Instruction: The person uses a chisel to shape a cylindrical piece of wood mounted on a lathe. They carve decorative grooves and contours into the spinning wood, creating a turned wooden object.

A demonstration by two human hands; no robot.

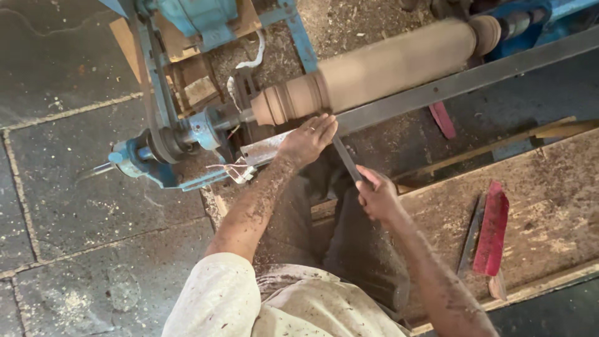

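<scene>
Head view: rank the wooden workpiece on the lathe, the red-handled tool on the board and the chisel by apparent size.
1. wooden workpiece
2. red-handled tool
3. chisel, though both hands partly hide it, so its rank is unsure.
</scene>
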